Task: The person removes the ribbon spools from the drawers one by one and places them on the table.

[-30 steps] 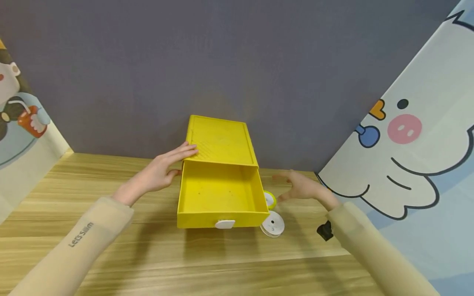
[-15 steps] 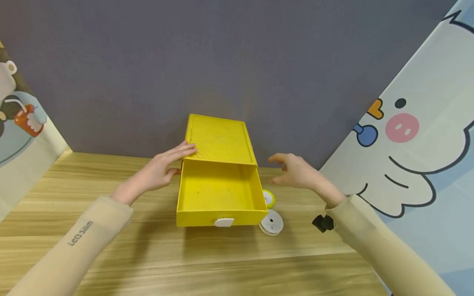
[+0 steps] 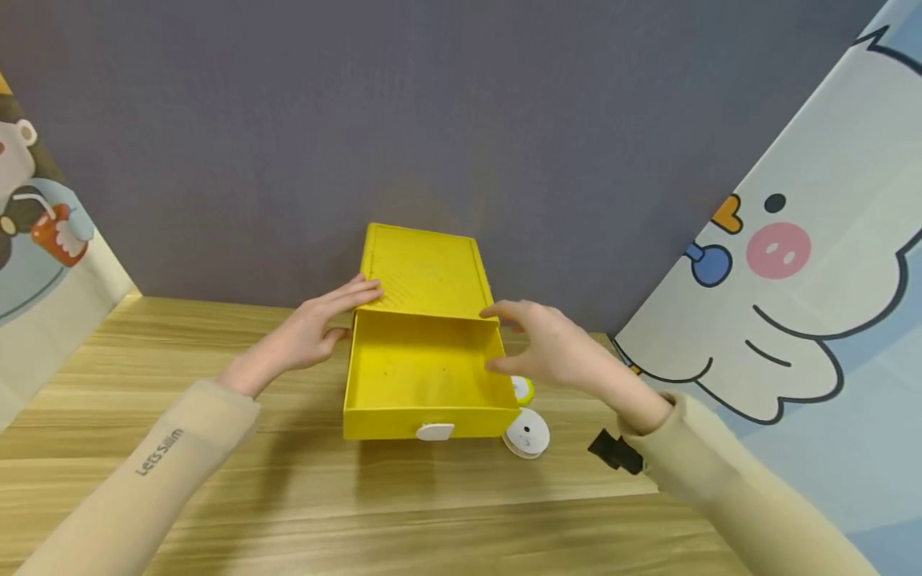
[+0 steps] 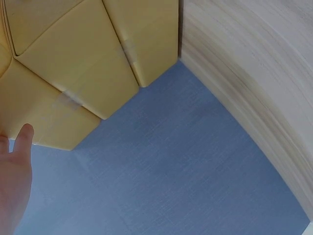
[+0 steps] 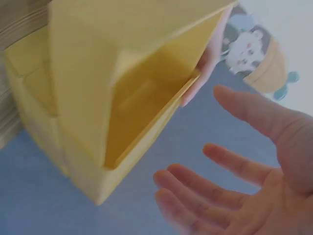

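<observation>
In the head view a yellow box point(image 3: 425, 268) stands on the wooden table, its yellow drawer point(image 3: 389, 424) pulled out, with a white knob point(image 3: 435, 432) on the front. My left hand point(image 3: 313, 328) rests its fingers on the top's left front edge, thumb against the side. My right hand point(image 3: 551, 344) hovers by the box's right front corner, fingers spread and slightly bent, holding nothing; whether a fingertip touches the edge I cannot tell. In the right wrist view the right hand's palm point(image 5: 283, 196) faces the yellow box point(image 5: 78, 98), apart from it.
To the drawer's right lie a white spool point(image 3: 527, 436) and a spool with a yellow-green rim point(image 3: 524, 390), partly hidden. A small black object point(image 3: 612, 450) shows beside the right cuff. A grey panel point(image 3: 425, 120) rises behind the box; cartoon-printed sheets flank the table.
My right hand has risen from beside the spools and moved left to the box's right front corner. The left hand, box and drawer stay as they were.
</observation>
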The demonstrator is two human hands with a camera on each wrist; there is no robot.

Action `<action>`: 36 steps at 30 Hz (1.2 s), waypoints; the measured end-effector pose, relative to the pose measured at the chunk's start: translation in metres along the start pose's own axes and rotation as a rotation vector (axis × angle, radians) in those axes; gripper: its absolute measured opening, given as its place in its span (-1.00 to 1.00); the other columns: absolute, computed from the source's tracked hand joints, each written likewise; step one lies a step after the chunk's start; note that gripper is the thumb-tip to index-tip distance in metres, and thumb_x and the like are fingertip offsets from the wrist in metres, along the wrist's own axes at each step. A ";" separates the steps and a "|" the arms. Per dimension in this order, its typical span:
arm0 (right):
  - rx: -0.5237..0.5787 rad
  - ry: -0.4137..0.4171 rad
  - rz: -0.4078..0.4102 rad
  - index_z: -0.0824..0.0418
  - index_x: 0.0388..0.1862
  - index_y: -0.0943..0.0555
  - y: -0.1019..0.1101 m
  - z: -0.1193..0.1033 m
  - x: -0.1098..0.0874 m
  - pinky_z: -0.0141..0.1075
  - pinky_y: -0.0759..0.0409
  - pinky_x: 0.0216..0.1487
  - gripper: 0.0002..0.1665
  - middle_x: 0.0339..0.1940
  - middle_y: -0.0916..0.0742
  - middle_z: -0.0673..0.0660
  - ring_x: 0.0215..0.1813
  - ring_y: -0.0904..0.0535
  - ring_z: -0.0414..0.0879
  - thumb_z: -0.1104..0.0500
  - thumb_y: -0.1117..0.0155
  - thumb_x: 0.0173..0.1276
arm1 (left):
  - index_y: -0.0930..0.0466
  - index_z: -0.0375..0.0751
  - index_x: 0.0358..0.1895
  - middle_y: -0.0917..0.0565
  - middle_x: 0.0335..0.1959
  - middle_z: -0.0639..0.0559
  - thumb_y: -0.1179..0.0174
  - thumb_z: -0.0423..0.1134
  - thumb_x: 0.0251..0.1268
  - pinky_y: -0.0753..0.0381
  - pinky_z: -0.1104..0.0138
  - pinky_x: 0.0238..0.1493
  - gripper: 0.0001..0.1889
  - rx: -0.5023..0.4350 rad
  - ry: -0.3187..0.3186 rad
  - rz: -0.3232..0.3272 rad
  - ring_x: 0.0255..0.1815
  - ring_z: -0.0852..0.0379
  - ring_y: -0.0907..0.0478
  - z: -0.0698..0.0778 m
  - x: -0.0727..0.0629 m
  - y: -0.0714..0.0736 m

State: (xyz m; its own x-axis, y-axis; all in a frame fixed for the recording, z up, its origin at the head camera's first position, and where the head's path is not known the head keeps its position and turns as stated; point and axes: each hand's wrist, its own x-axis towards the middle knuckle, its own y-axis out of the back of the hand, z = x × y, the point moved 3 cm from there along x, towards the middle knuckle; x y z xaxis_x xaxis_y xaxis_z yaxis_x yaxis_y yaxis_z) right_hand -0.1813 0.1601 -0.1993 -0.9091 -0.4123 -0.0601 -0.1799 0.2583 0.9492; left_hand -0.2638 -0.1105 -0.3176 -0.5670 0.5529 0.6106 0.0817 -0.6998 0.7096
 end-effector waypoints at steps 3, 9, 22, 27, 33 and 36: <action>-0.028 0.043 0.018 0.17 0.32 -0.44 -0.003 -0.015 -0.008 -0.05 -0.62 0.12 -0.29 0.26 -0.59 0.17 0.17 -0.57 0.13 0.13 -0.42 0.17 | -0.39 -0.28 0.33 -0.35 0.40 -0.26 -0.13 -0.79 -0.06 -0.47 -0.04 0.25 -0.24 -0.002 0.005 0.000 0.45 -0.26 -0.22 0.000 0.000 0.000; -0.095 0.138 0.045 0.06 0.28 -0.48 -0.018 -0.042 -0.028 -0.14 -0.66 -0.02 -0.33 0.17 -0.64 0.10 0.04 -0.61 -0.01 0.07 -0.43 0.16 | -0.39 -0.28 0.32 -0.36 0.40 -0.25 -0.13 -0.79 -0.05 -0.47 -0.04 0.25 -0.25 0.000 0.006 0.003 0.45 -0.26 -0.22 0.002 -0.001 0.002; -0.269 0.392 0.136 -0.06 0.21 -0.50 -0.058 -0.077 -0.059 -0.44 -0.63 -0.25 -0.33 -0.05 -0.65 -0.11 -0.10 -0.60 -0.22 -0.01 -0.49 0.08 | -0.38 -0.25 0.34 -0.34 0.41 -0.24 -0.14 -0.77 -0.02 -0.50 -0.02 0.23 -0.25 -0.006 0.016 -0.013 0.46 -0.25 -0.20 0.001 -0.001 0.002; -0.317 0.452 0.182 -0.02 0.20 -0.52 -0.074 -0.078 -0.061 -0.35 -0.64 -0.04 -0.33 -0.02 -0.64 -0.07 -0.04 -0.60 -0.18 -0.01 -0.48 0.07 | -0.38 -0.26 0.34 -0.35 0.41 -0.24 -0.15 -0.78 -0.03 -0.51 -0.02 0.22 -0.24 0.000 0.011 -0.009 0.46 -0.25 -0.21 0.001 0.000 0.001; -0.386 0.424 0.292 -0.01 0.16 -0.55 -0.088 -0.071 -0.060 -0.30 -0.66 -0.07 -0.34 -0.03 -0.65 -0.02 -0.03 -0.58 -0.16 0.01 -0.52 0.02 | -0.37 -0.26 0.34 -0.33 0.41 -0.25 -0.14 -0.78 -0.03 -0.51 -0.02 0.23 -0.24 0.001 0.018 -0.018 0.46 -0.25 -0.20 0.002 0.000 0.001; -0.390 0.408 0.326 -0.01 0.15 -0.56 -0.092 -0.068 -0.060 -0.28 -0.66 -0.09 -0.33 -0.02 -0.65 0.00 -0.02 -0.58 -0.15 0.01 -0.53 0.00 | -0.36 -0.26 0.35 -0.32 0.42 -0.25 -0.13 -0.78 -0.02 -0.51 -0.01 0.23 -0.24 -0.004 0.032 -0.028 0.47 -0.25 -0.19 0.002 0.000 0.001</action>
State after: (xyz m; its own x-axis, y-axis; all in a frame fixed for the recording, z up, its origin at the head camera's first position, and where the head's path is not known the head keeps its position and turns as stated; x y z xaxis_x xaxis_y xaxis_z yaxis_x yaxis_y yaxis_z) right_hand -0.0844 0.1021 -0.2626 -0.6643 -0.6849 0.2993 0.3008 0.1216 0.9459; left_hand -0.2625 -0.1107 -0.3159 -0.5951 0.5574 0.5789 0.0619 -0.6864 0.7246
